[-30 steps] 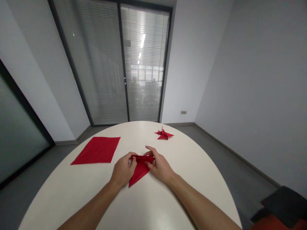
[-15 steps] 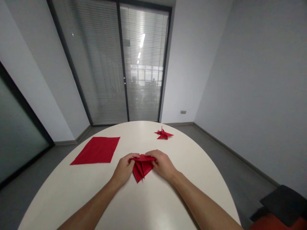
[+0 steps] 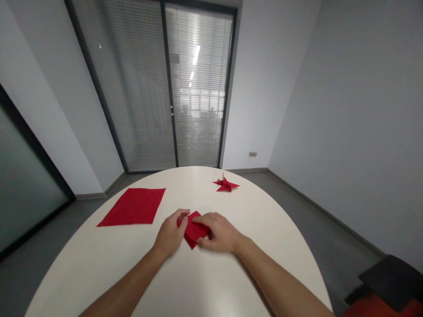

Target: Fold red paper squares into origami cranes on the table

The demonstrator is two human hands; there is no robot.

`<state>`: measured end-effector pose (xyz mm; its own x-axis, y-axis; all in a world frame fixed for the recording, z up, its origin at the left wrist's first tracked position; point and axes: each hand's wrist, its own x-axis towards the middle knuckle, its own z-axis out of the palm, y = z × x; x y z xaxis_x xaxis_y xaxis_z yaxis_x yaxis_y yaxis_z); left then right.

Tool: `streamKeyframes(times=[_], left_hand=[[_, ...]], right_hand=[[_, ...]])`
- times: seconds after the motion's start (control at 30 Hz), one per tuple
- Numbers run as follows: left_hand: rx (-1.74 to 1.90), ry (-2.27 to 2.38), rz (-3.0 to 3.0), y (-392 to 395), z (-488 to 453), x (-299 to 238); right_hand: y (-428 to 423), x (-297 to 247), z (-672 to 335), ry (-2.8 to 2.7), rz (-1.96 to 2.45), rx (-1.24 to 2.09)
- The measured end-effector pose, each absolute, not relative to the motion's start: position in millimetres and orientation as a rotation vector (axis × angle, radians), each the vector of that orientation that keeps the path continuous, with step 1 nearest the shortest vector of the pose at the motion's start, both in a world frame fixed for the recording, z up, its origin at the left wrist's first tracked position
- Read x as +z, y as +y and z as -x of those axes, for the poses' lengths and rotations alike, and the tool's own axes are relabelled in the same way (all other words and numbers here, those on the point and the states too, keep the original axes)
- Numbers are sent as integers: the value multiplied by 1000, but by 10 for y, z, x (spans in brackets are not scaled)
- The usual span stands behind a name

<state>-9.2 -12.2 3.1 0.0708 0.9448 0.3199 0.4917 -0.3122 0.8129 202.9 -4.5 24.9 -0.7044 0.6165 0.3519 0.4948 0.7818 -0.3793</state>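
Between my hands lies a small red folded paper (image 3: pixel 195 230), now a diamond-like packet with layers showing at its near corner. My left hand (image 3: pixel 170 231) grips its left edge, thumb on top and fingers curled behind. From the right, my right hand (image 3: pixel 220 231) holds the packet, index finger stretched over its upper face and thumb at the lower right edge. Part of the paper's right side is hidden under that hand.
A flat red paper sheet (image 3: pixel 135 207) lies at the left of the round white table (image 3: pixel 185 281). Toward the back right sits a folded red paper crane (image 3: pixel 226 184). A black and red chair (image 3: pixel 390 284) stands at the lower right, past the table's edge.
The raised upper flap of the folded paper has come down, so the packet looks flatter and more closed. My right hand has shifted left and lower over it; my left hand stays close by.
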Motion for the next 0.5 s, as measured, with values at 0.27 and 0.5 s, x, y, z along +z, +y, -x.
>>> streamKeyframes(times=[0.27,0.5], left_hand=[[1069,1439,-2154,-110,71,-45],[606,1408,-2481,-264,18,-74]], right_hand=[[-56,314,-2005,-2590,692,429],[-2,199,-2051,-2467,972,339]])
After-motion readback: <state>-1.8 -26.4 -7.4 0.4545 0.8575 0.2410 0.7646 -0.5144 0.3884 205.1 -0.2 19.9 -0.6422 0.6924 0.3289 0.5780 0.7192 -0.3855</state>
